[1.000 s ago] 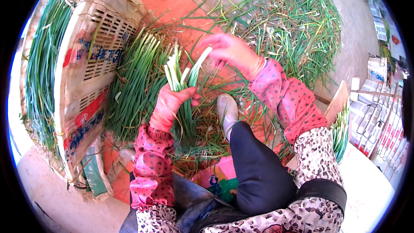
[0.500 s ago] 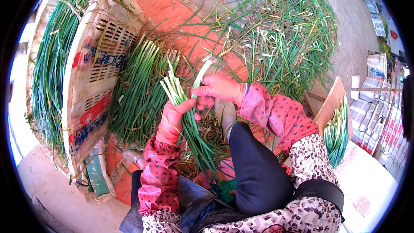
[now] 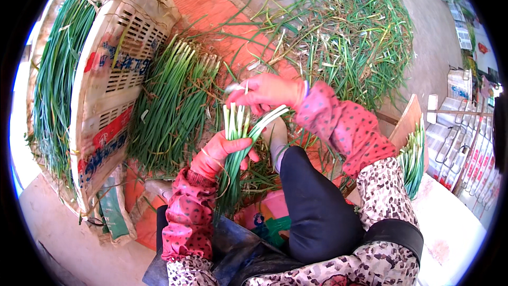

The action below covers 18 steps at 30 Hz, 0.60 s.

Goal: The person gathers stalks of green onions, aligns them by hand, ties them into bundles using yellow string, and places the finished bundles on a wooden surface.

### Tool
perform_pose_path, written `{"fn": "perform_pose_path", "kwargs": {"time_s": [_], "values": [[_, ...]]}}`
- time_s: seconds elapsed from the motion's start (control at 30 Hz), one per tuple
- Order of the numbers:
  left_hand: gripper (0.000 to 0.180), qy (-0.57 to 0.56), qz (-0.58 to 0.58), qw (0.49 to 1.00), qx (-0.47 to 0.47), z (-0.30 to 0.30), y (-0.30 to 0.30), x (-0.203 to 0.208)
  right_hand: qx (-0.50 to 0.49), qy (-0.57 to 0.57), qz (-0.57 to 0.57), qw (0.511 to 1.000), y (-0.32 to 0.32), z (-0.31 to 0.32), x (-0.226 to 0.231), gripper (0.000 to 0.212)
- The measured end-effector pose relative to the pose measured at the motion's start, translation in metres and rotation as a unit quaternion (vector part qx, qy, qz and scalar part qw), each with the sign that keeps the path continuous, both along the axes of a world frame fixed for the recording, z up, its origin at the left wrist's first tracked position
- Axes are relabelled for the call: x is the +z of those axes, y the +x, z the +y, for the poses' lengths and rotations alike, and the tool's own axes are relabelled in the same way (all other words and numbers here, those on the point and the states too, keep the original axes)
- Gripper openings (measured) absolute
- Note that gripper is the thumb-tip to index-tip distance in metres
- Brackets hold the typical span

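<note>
My left hand [image 3: 219, 156], in an orange-pink rubber glove, grips a small bunch of garlic chives [image 3: 238, 123]. Their pale cut ends point up and the green leaves hang below the fist; a few stems lean to the right. Just above these ends is my right hand [image 3: 270, 91], gloved alike, its fingers bent together. A pale strip of peel [image 3: 232, 89], blurred, shows at its fingertips. To the left, a thick row of chives [image 3: 172, 108] lies on an orange-red sheet [image 3: 203, 8], pale ends away from me.
A white slatted crate [image 3: 114, 90] stands on its side at the left, with more chives [image 3: 58, 85] beyond it. Loose leaf waste [image 3: 352, 42] is heaped at the far right. Beside my right arm, a bundle of chives [image 3: 413, 164] rests near a wooden board [image 3: 406, 122].
My right hand has moved up off the bunch, with the pale strip at its fingers. The bunch in my left hand has turned more upright, and some stems now lean right.
</note>
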<state>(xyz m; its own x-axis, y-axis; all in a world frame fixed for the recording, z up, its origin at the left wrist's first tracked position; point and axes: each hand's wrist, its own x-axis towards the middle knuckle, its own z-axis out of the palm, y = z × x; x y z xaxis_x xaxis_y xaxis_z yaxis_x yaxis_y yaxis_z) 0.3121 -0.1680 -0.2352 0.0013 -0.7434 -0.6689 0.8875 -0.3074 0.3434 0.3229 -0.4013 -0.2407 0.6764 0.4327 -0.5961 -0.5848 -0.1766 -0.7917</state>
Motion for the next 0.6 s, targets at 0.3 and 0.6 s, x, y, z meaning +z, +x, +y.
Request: {"fn": "perform_pose_path", "kwargs": {"time_s": [0.3,0.6], "values": [[0.051,0.027,0.007,0.998,0.053,0.029,0.008,-0.006,-0.429,-0.199,-0.246,0.846,0.000,-0.177,-0.029,0.022],[0.056,0.047,0.036,0.985,0.164,0.038,0.007,-0.047,-0.209,-0.161,-0.159,0.951,0.009,-0.056,-0.002,0.045]]}}
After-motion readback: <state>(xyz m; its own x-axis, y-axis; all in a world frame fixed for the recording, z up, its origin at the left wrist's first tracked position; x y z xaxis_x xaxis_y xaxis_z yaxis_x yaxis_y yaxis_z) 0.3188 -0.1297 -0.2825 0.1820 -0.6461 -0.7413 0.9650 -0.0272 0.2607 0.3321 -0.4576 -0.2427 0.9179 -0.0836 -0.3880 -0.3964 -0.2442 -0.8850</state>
